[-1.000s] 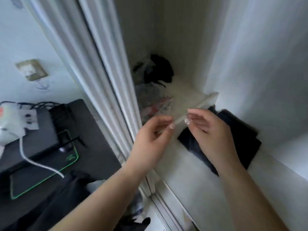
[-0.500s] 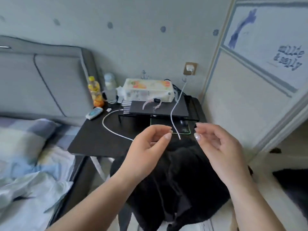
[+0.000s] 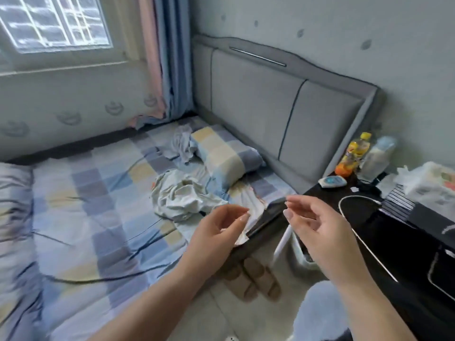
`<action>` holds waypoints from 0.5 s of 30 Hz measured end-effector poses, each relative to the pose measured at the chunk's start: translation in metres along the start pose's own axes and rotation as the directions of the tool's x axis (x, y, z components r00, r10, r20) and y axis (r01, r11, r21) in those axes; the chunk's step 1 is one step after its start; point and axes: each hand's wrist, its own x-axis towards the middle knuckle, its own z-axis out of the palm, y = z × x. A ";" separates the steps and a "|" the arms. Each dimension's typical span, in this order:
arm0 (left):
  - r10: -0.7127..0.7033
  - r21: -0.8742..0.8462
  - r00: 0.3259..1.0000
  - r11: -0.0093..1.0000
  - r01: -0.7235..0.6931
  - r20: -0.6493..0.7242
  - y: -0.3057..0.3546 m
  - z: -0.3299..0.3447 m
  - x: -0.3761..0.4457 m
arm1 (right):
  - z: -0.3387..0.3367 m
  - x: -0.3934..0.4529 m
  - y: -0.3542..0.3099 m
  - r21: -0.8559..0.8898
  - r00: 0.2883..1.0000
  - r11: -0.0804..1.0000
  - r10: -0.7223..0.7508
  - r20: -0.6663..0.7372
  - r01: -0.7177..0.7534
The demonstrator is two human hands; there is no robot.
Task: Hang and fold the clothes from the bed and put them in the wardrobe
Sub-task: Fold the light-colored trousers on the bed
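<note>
1. Your left hand (image 3: 216,232) is raised in front of you over the near edge of the bed (image 3: 93,193), its fingers loosely curled with thumb and forefinger close together; it holds nothing that can be made out.
2. Your right hand (image 3: 317,230) hangs just beside it, apart from it, over the gap between the bed and the black side table (image 3: 369,232). Its fingers are relaxed and slightly bent, and nothing is in it.
3. The clothes are on the bed. A crumpled white garment (image 3: 182,195) lies in the middle of the checked sheet, just beyond your left hand and not touched by it.
4. A second, smaller pale garment (image 3: 182,143) lies bunched further back, touching the far end of the checked pillow (image 3: 226,153), near the grey padded headboard (image 3: 283,112).
5. A folded grey-blue quilt (image 3: 14,217) fills the left edge of the bed.
6. On the side table a white cable (image 3: 354,200) loops across the black top. Behind it stand a yellow drink bottle (image 3: 354,153) and a clear bottle (image 3: 376,156) side by side, with a small blue-and-white device (image 3: 332,181) in front of them.
7. A pack of tissues (image 3: 433,185) sits at the right edge of the table.
8. Behind the bed, a barred window (image 3: 54,23) and a pink and blue curtain (image 3: 165,57) are in view.
</note>
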 end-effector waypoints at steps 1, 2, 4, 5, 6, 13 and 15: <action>-0.020 0.008 0.999 1.000 0.021 -0.047 -0.006 -0.017 0.005 | 0.016 0.013 0.000 0.007 0.999 1.000 -0.008 0.046 0.008; -0.039 0.016 0.996 0.999 0.040 -0.082 -0.011 -0.030 0.009 | 0.029 0.022 0.000 0.013 0.997 1.000 -0.015 0.079 0.014; -0.076 0.017 0.986 0.997 0.079 -0.148 -0.021 -0.056 0.021 | 0.056 0.047 0.003 0.037 0.990 0.999 -0.030 0.135 0.025; -0.095 0.006 0.979 0.995 0.098 -0.179 -0.025 -0.066 0.029 | 0.068 0.059 0.006 0.044 0.986 0.999 -0.030 0.163 0.023; -0.112 -0.001 0.971 0.993 0.115 -0.212 -0.031 -0.077 0.039 | 0.082 0.074 0.010 0.053 0.980 0.998 -0.028 0.198 0.018; -0.267 -0.022 0.903 0.961 0.276 -0.337 -0.086 -0.139 0.148 | 0.176 0.198 0.063 0.062 0.930 0.995 0.048 0.366 -0.076; -0.319 -0.045 0.880 0.945 0.325 -0.352 -0.103 -0.155 0.188 | 0.202 0.241 0.084 0.060 0.916 0.991 0.089 0.391 -0.122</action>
